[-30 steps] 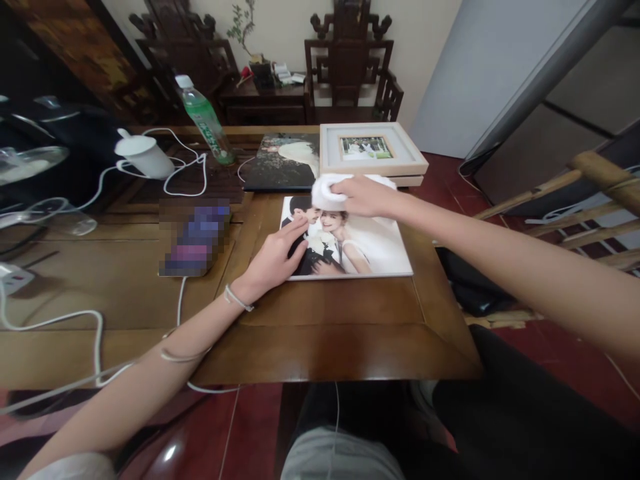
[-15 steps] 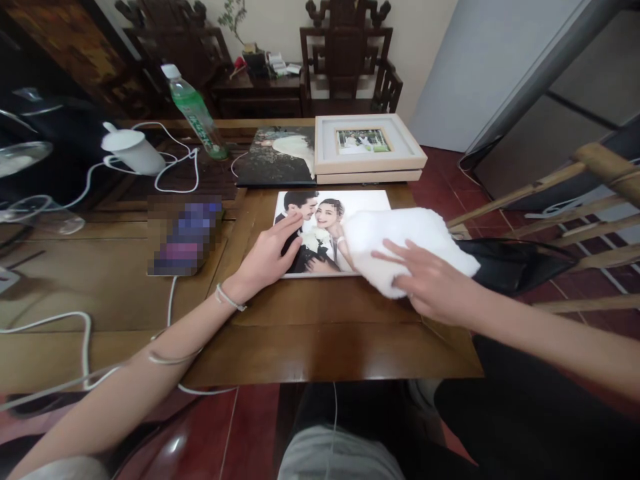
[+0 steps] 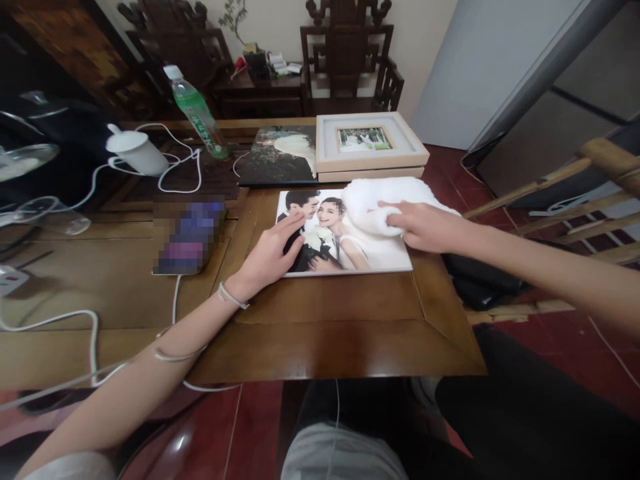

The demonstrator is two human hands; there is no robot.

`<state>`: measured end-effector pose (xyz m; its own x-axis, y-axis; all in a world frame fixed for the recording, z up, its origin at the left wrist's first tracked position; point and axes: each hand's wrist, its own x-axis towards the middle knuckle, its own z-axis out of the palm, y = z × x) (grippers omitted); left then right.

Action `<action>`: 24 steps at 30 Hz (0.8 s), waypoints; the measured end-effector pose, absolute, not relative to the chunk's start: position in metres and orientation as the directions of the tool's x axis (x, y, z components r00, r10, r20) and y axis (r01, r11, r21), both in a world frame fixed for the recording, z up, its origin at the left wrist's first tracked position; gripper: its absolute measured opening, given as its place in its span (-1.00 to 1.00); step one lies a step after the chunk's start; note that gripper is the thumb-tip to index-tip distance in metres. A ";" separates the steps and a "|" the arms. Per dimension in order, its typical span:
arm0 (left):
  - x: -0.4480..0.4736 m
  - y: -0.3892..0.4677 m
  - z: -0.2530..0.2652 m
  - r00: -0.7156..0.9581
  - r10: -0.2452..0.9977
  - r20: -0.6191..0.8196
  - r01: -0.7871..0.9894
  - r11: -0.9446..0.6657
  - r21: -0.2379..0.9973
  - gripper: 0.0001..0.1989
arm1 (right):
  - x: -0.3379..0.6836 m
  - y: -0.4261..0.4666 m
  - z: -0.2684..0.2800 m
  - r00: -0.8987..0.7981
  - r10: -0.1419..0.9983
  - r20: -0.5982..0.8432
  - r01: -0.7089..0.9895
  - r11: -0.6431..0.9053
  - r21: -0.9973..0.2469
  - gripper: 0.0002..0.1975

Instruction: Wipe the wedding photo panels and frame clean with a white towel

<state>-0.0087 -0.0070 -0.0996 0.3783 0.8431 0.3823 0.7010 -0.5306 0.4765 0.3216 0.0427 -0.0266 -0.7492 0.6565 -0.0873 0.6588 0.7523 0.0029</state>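
Note:
A glossy photo panel (image 3: 360,257) showing a couple lies flat on the wooden table. Flat on its left side rests my left hand (image 3: 274,250), fingers stretched out and thumb apart. My right hand (image 3: 425,227) grips a fluffy white cloth (image 3: 385,193) and presses it on the panel's upper right part. The cloth covers that corner and reaches past the panel's right edge. Part of the right fingers is hidden in its folds.
Behind the panel lie a dark photo board (image 3: 280,157) and stacked pale frames (image 3: 373,167). A phone (image 3: 193,237), a green bottle (image 3: 200,120), a white lidded cup (image 3: 137,152) and white cables stand or lie at left. A wooden chair (image 3: 560,200) is at right.
My right hand has moved away from me with the white cloth, from the panel's lower right to its upper right, uncovering the lower right corner. My left hand stays in place.

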 end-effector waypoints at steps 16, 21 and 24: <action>-0.009 -0.007 -0.100 0.377 0.842 0.387 0.693 -0.533 0.485 -0.51 | 0.336 -0.035 -0.055 -0.784 0.606 0.137 0.610 0.792 -0.013 -0.64; -0.008 -0.007 -0.100 0.373 0.840 0.393 0.704 -0.532 0.470 -0.52 | 0.352 -0.074 -0.068 -0.857 0.501 0.123 0.501 0.865 -0.029 -0.63; -0.008 -0.007 -0.100 0.374 0.842 0.388 0.707 -0.530 0.469 -0.51 | 0.353 -0.065 -0.067 -0.867 0.485 0.117 0.488 0.873 -0.004 -0.62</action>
<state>-0.0075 -0.0073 -0.0999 0.3742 0.8424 0.3877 0.7068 -0.5297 0.4688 0.3529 -0.0650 -0.0666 -0.8667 0.4850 0.1165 0.4879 0.8729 -0.0037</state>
